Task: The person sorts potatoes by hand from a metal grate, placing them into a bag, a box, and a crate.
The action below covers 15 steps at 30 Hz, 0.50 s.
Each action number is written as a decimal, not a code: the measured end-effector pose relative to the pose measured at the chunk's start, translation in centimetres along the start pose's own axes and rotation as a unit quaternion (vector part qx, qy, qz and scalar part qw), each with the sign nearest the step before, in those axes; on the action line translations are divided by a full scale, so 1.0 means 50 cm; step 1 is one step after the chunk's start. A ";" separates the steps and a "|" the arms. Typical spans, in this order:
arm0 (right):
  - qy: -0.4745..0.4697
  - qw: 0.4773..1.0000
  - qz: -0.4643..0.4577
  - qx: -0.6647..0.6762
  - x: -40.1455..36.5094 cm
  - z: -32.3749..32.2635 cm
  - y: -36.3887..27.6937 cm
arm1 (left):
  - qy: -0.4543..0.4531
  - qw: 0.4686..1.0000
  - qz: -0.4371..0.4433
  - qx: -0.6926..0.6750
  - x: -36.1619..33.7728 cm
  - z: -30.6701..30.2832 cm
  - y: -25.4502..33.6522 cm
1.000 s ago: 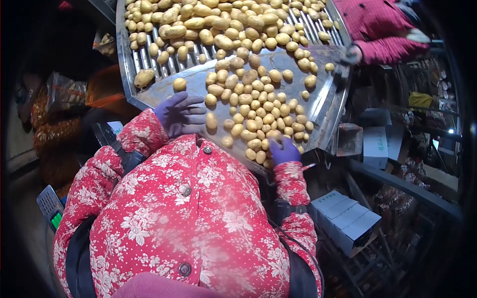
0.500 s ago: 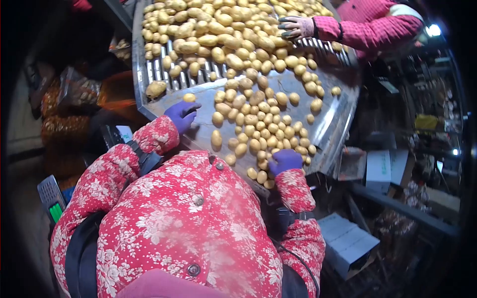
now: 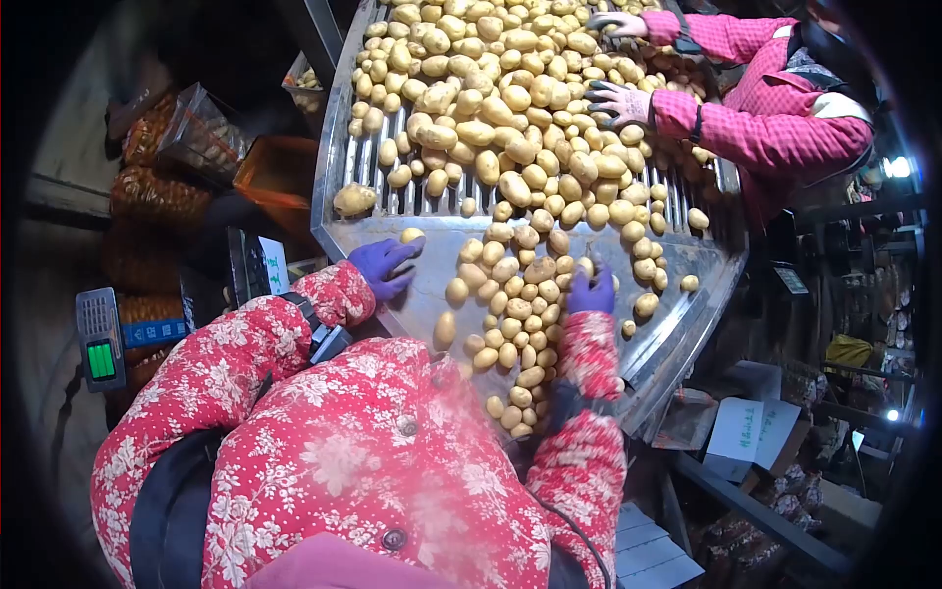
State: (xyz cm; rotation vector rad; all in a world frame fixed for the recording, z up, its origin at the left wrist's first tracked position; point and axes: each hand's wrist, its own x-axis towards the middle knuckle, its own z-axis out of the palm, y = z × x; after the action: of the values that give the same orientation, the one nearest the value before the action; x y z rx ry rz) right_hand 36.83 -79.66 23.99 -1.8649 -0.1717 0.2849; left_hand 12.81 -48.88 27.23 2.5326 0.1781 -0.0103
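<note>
A steel chute (image 3: 677,339) fed by roller bars (image 3: 392,191) carries potatoes (image 3: 510,128) through a dim room, with mesh sacks (image 3: 157,191) at the left and cardboard boxes (image 3: 751,432) at the lower right. The gloved left hand (image 3: 385,267) has its fingers loosely spread, tips touching 1 lone potato (image 3: 412,236) near the chute's left edge, not enclosing it. The gloved right hand (image 3: 592,293) lies on the potatoes mid-chute; its finger closure cannot be determined.

Nothing legible; green marks on the white box (image 3: 738,429) seem unreadable
</note>
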 end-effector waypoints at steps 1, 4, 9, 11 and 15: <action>-0.024 0.995 0.068 0.064 -0.038 0.047 -0.056 | 0.027 0.999 0.018 -0.018 -0.002 -0.007 0.006; -0.191 0.970 0.150 0.009 -0.168 0.203 -0.191 | 0.118 0.986 0.107 -0.044 -0.003 -0.009 0.020; -0.159 0.971 -0.133 -0.118 -0.192 0.207 -0.161 | -0.027 0.999 -0.014 -0.030 -0.004 -0.020 0.023; -0.087 0.947 -0.200 -0.235 -0.116 0.118 -0.170 | -0.003 0.995 -0.049 -0.090 -0.002 -0.015 0.023; -0.166 0.862 -0.073 -0.473 -0.062 0.070 -0.124 | 0.133 0.912 -0.114 -0.370 0.020 0.021 0.009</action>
State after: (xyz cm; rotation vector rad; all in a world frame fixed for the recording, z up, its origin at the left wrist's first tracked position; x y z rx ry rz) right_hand 33.03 -75.36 29.21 -2.7433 -0.8073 0.4675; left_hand 13.88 -49.75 26.56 1.7339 0.4851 0.2625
